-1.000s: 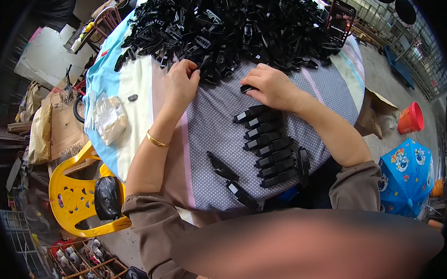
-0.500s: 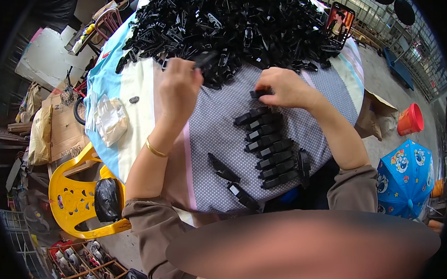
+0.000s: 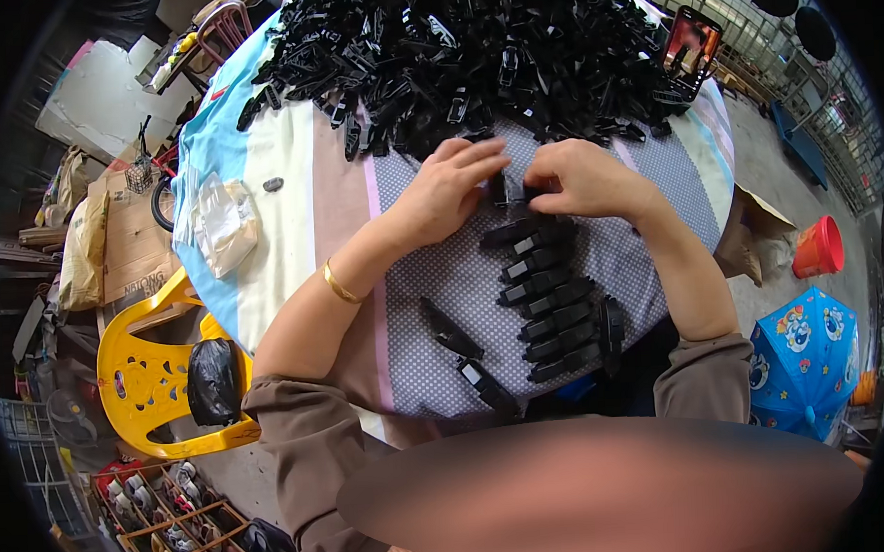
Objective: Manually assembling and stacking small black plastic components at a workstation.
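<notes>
Near the middle of the table, my left hand [image 3: 450, 189] closes at the side of a small upright black plastic part [image 3: 499, 191], its fingers slightly blurred. Close by on the right, my right hand [image 3: 591, 177] is pinched on another black plastic part [image 3: 531, 192], mostly hidden by the fingers. Just below the hands runs a stacked row of black plastic parts [image 3: 551, 296], lying side by side. One more part [image 3: 611, 330] stands along the row's right side. Two loose parts, one upper [image 3: 451, 329] and one lower [image 3: 486, 385], lie left of the row.
A large heap of black parts [image 3: 452, 54] covers the far table. A phone [image 3: 691, 53] stands at its right. On the patterned tablecloth [image 3: 287, 219] lies a clear plastic bag [image 3: 226, 226]. Around the table are a yellow chair [image 3: 136, 388], blue umbrella [image 3: 805, 354] and red bucket [image 3: 818, 247].
My left hand has come right and nearer from the heap's edge with a black part, and now meets my right hand. The right hand has barely moved. The view has shifted slightly.
</notes>
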`<state>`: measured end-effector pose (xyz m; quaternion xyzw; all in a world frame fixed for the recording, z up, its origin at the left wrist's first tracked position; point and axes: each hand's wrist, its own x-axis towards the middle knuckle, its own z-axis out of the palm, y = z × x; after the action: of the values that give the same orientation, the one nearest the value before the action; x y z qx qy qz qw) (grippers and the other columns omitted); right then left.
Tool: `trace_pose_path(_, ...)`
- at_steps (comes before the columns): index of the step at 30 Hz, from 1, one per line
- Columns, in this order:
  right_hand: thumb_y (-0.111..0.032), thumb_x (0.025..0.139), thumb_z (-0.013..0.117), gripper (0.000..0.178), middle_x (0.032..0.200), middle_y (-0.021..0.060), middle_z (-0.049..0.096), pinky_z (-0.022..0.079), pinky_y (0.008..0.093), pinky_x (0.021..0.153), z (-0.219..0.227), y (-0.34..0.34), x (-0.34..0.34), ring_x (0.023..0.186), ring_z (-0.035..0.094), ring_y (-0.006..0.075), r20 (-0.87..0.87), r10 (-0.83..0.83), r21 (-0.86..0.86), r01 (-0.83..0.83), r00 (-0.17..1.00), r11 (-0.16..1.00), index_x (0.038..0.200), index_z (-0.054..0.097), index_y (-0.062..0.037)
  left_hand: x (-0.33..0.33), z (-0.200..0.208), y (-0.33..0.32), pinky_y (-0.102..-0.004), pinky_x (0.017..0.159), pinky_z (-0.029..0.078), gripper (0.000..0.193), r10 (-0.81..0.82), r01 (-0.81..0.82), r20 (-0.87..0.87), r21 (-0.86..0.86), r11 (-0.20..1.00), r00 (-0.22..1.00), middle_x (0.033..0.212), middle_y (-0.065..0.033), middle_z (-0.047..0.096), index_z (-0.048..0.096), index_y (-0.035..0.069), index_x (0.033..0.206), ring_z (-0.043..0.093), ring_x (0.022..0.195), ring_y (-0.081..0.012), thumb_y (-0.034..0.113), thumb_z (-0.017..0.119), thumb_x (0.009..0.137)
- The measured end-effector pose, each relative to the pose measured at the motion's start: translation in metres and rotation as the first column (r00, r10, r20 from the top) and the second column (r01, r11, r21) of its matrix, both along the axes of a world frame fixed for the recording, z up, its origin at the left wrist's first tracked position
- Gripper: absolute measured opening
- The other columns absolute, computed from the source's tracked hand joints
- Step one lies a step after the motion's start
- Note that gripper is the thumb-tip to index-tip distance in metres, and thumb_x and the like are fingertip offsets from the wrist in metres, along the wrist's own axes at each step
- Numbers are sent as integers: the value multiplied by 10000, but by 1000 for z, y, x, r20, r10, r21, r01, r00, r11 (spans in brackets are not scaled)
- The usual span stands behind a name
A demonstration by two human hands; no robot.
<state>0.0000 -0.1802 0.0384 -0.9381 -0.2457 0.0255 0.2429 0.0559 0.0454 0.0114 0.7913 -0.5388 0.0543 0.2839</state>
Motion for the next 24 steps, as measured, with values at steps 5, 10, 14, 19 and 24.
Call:
trace_pose_path(5,-210,724,664,252,850,136,654,509,375,718,0,3,-4,808,636,278,122,-96,192,71,988,979,894,681,-24,-6,-3,1,-401,938,437,349,41,-41,114,4,999,993,1164,-109,573,629,83,1070,498,1105,-319,97,720,733)
trace_pose_path(10,-192,737,663,223,866,99,644,504,365,750,-1,9,-8,840,628,279,139,-32,52,25,990,998,900,692,-43,-24,-4,-1,-354,791,465,264,223,-223,-15,9,975,975,884,-98,599,654,48,941,560,889,-283,161,749,723)
trace_pose_path(14,-195,742,663,207,865,97,639,503,371,748,0,7,-10,841,626,279,211,-12,-17,16,977,1000,884,700,-48,-22,2,10,-357,739,480,230,299,-297,-92,43,954,950,853,-114,599,670,16,864,580,836,-291,177,753,723)
trace_pose_path(19,-210,735,685,206,844,86,630,497,384,753,-13,10,-5,835,620,278,313,81,50,-102,946,993,879,708,-65,-19,3,7,-350,670,485,207,209,-213,-163,-2,977,964,792,-114,593,672,-8,794,586,770,-271,161,758,712)
trace_pose_path(24,-251,762,691,222,867,84,626,494,377,753,-14,10,3,873,605,276,158,100,78,-113,982,990,897,713,-77,-19,-5,6,-345,642,479,210,151,-164,-158,-71,984,976,776,-110,588,674,-8,800,576,743,-265,157,764,706)
